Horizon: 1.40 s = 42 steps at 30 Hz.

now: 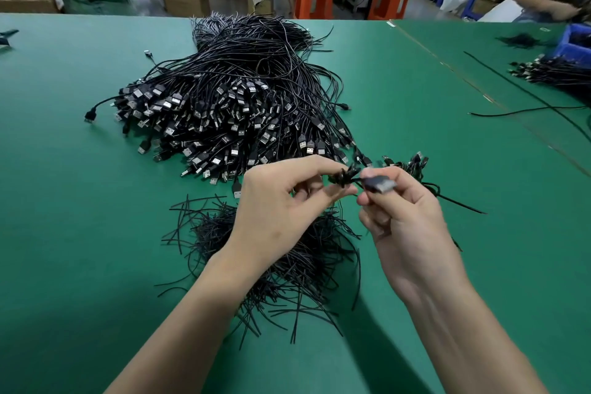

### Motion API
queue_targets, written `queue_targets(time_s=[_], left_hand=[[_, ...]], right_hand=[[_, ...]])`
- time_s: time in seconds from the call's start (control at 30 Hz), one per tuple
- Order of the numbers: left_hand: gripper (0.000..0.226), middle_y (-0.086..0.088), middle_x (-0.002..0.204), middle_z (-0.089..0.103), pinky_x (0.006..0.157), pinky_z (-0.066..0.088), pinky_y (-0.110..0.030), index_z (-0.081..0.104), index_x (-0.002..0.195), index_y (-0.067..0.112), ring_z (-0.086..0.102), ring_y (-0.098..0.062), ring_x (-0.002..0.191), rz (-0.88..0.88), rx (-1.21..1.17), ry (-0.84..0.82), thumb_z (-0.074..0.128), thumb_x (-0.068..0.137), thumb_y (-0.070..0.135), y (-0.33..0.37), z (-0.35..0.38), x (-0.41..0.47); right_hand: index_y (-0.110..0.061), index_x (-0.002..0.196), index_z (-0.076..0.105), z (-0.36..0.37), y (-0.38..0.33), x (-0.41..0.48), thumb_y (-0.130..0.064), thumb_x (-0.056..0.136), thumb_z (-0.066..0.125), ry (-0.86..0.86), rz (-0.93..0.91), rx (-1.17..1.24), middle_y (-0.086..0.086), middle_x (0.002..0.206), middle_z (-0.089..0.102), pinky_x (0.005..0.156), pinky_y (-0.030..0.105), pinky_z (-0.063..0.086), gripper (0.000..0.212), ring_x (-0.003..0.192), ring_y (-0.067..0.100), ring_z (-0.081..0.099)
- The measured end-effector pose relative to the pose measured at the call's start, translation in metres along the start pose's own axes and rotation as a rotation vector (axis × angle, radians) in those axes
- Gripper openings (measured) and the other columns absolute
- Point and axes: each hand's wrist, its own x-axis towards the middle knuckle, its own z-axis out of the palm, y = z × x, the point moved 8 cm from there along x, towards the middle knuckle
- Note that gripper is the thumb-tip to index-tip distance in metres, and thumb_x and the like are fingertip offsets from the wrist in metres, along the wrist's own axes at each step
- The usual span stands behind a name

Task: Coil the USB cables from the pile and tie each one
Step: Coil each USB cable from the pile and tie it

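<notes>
Covering tie heap point(307, 269): left forearm point(204, 297); cable pile point(230, 105) beyond; perhaps coils point(412, 163) right.

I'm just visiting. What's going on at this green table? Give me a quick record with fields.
Surface: green-covered table
Supply: large pile of loose black USB cables, plugs mostly towards the person
Ties: heap of short black wire ties, partly under the forearms
Left hand: pinches a small black cable coil
Right hand: pinches that coil's flat USB plug
Beyond the hands: few bundled black cables
</notes>
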Motion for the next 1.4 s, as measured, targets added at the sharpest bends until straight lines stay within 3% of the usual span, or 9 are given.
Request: queue_targets(time_s=[0.13,0.3,0.47,0.67,0.87,1.03,1.1,1.2,1.4], left_hand=[[0.027,0.013,0.092,0.079,0.067,0.053,-0.018,0.079,0.114,0.025,0.072,-0.005,0.078,-0.054,-0.047,-0.102,0.068,0.096,0.008,-0.006,0.002,0.001],[0.009,0.001,0.09,0.078,0.068,0.057,-0.026,0.081,0.098,0.03,0.071,-0.012,0.074,-0.236,-0.261,-0.1,0.075,0.093,0.025,-0.018,0.002,0.002],[0.056,0.007,0.097,0.077,0.077,0.051,-0.02,0.061,0.127,0.033,0.071,-0.009,0.089,-0.183,-0.204,-0.043,0.086,0.083,0.012,-0.013,-0.001,0.004],[0.027,0.004,0.098,0.067,0.087,0.044,-0.022,0.083,0.103,0.02,0.061,-0.014,0.096,0.185,0.146,-0.09,0.078,0.087,-0.002,0.02,0.001,0.005],[0.03,0.003,0.098,0.074,0.082,0.054,-0.037,0.081,0.11,0.019,0.069,-0.021,0.092,0.063,-0.015,-0.258,0.06,0.096,0.004,0.01,0.008,0.003],[0.009,0.008,0.092,0.077,0.077,0.054,-0.025,0.081,0.097,0.023,0.069,-0.005,0.086,-0.248,-0.265,-0.131,0.081,0.089,0.025,-0.018,0.006,0.002],[0.043,0.007,0.097,0.076,0.081,0.053,-0.036,0.072,0.121,0.039,0.068,-0.008,0.091,-0.25,-0.324,-0.127,0.081,0.087,0.014,-0.02,0.01,0.002],[0.069,0.012,0.099,0.069,0.084,0.048,-0.025,0.055,0.139,0.048,0.061,-0.005,0.096,-0.276,-0.426,-0.14,0.077,0.087,0.009,-0.026,0.019,0.0],[0.043,0.011,0.11,0.068,0.093,0.05,-0.025,0.073,0.109,0.038,0.065,-0.011,0.107,-0.143,-0.237,-0.119,0.074,0.086,0.001,-0.016,0.015,0.003]], right_hand=[[-0.017,0.072,0.068,-0.003,0.0,0.001,-0.008,0.088,0.069,0.045,0.02,0.034,-0.003,0.058,0.056,0.046,0.012,0.035,0.018,0.047,0.004,0.039],[-0.023,0.068,0.07,-0.003,-0.003,0.001,-0.013,0.09,0.07,0.049,-0.022,-0.058,-0.003,0.059,0.058,0.048,0.016,0.033,0.025,0.049,0.007,0.036],[-0.018,0.074,0.067,-0.005,0.005,-0.001,-0.011,0.091,0.07,0.069,0.041,-0.01,-0.003,0.057,0.056,0.048,0.015,0.034,0.018,0.047,0.005,0.035],[-0.008,0.082,0.063,-0.002,0.012,0.003,-0.012,0.074,0.071,0.067,0.149,0.186,0.0,0.058,0.053,0.039,0.013,0.03,0.012,0.041,0.002,0.034],[-0.01,0.081,0.06,-0.008,0.011,0.007,-0.007,0.09,0.068,0.136,0.138,0.168,-0.002,0.058,0.053,0.04,0.014,0.03,0.012,0.042,0.001,0.034],[-0.013,0.077,0.061,-0.006,0.006,0.004,-0.009,0.092,0.069,0.138,0.112,0.127,-0.001,0.058,0.054,0.042,0.014,0.031,0.018,0.043,0.002,0.034],[-0.012,0.078,0.062,-0.005,0.005,0.004,-0.008,0.092,0.068,0.143,0.111,0.141,-0.001,0.059,0.055,0.042,0.014,0.031,0.016,0.043,0.002,0.034],[-0.009,0.085,0.063,0.001,0.006,0.004,-0.006,0.09,0.066,0.113,0.139,0.191,-0.001,0.058,0.055,0.041,0.013,0.031,0.007,0.042,0.002,0.034],[-0.005,0.088,0.061,0.009,0.017,0.001,-0.002,0.087,0.062,0.079,0.25,0.31,0.0,0.057,0.052,0.037,0.013,0.029,0.003,0.04,0.002,0.034]])
